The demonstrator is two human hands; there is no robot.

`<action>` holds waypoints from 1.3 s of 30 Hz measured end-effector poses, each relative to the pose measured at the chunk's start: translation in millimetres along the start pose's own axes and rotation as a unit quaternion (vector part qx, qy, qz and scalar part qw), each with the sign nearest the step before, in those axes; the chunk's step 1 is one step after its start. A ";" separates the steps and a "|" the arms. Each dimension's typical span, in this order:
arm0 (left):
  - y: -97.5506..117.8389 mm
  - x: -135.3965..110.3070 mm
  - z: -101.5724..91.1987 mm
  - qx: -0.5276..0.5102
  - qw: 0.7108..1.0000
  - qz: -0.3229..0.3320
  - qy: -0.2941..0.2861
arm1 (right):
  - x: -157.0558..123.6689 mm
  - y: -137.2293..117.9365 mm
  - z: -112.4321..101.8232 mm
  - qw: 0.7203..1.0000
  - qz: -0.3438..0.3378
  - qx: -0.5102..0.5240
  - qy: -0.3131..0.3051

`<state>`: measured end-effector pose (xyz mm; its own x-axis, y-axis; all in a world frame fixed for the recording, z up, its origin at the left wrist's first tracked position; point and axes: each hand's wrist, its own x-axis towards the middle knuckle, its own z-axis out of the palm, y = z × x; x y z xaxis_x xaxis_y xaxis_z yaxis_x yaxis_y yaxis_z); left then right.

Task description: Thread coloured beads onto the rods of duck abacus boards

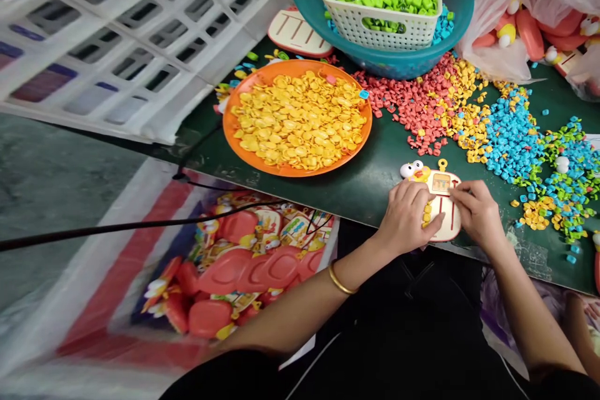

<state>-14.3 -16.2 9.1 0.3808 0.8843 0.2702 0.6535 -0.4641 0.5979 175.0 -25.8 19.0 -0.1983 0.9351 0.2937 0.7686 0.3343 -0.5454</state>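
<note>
A cream plastic toy panel (446, 228) with red edging lies at the near edge of the green table. It has bulging white eyes (413, 169), a yellow loop on top, a small picture window and red slots. My left hand (409, 215) grips its left side, thumb across the lower face, beside yellow pieces (427, 215) set in the left slot. My right hand (482, 215) is closed in a pinch at the panel's upper right, by the right-hand slot. Whatever sits between those fingertips is hidden.
An orange plate (297, 170) holds yellow pieces. Behind it, a white basket (375, 25) of green pieces stands in a blue basin (304, 0). Loose coloured pieces (513, 137) spread rightward. A white crate (154, 119) leans left; a bin of red toys (225, 275) sits below.
</note>
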 end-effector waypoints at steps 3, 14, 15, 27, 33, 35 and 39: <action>0.9 1.2 -0.1 0.001 1.000 -0.005 -0.006 | 7.9 -0.5 -9.3 0.998 0.003 0.047 -0.032; 8.0 19.8 -9.1 0.043 0.971 0.198 -0.124 | 166.4 64.5 -0.6 0.977 0.121 -0.160 -0.076; 6.9 20.0 -8.2 0.037 0.971 0.197 -0.128 | 162.4 65.0 -1.3 0.978 0.115 -0.161 -0.072; 14.3 17.2 0.6 0.069 0.980 0.138 -0.126 | 35.7 21.4 -2.7 0.961 0.180 0.197 0.070; 29.1 22.5 7.3 0.080 0.988 0.084 -0.101 | 46.2 23.8 11.7 0.979 0.124 0.151 0.061; 30.0 23.4 9.2 0.072 0.991 0.077 -0.085 | 48.6 26.8 6.9 0.983 0.104 0.146 0.034; 23.8 22.3 10.7 0.047 0.994 0.083 -0.046 | 46.0 26.4 -3.4 0.990 0.068 0.121 0.001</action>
<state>16.8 -8.1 21.3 0.5440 0.7884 0.2871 0.6325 -0.6102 0.4771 188.3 25.6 20.8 -0.1020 0.9730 0.2069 0.6196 0.2249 -0.7520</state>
